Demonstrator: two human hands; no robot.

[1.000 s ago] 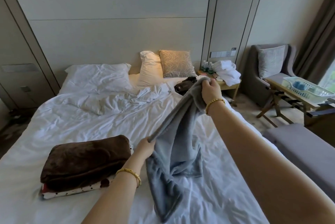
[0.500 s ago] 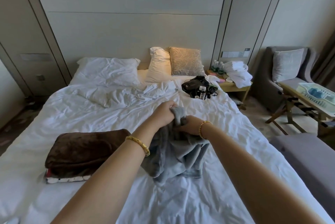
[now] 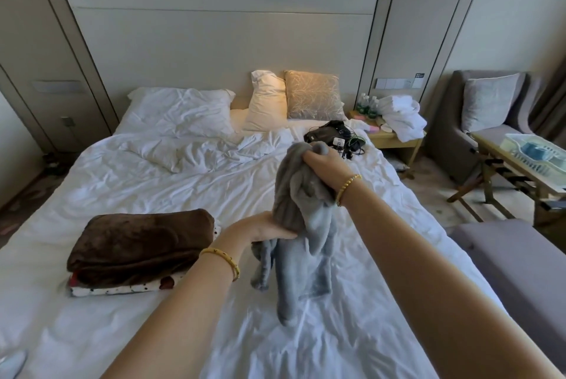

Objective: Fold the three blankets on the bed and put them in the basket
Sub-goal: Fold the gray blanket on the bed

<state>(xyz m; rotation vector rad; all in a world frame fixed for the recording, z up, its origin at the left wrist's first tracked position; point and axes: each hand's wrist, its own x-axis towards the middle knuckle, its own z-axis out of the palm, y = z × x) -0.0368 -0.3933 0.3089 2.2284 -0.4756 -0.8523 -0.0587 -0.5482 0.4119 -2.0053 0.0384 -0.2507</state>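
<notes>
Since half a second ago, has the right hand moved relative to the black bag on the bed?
Yes. The right hand, gripping the grey blanket, has risen and gone toward the black bag, away from the left hand, which holds the blanket lower.

We look down at a bed (image 3: 128, 182) with rumpled white sheets. Our right hand (image 3: 326, 165) grips the top of a bunched grey blanket (image 3: 301, 231) and holds it up, while our left hand (image 3: 263, 230) clasps the cloth lower down; its loose ends hang to the sheet. To the left lies a folded brown blanket (image 3: 141, 245), stacked on a folded white spotted blanket (image 3: 128, 288). On a table at the far right stands a pale plastic basket (image 3: 534, 153).
</notes>
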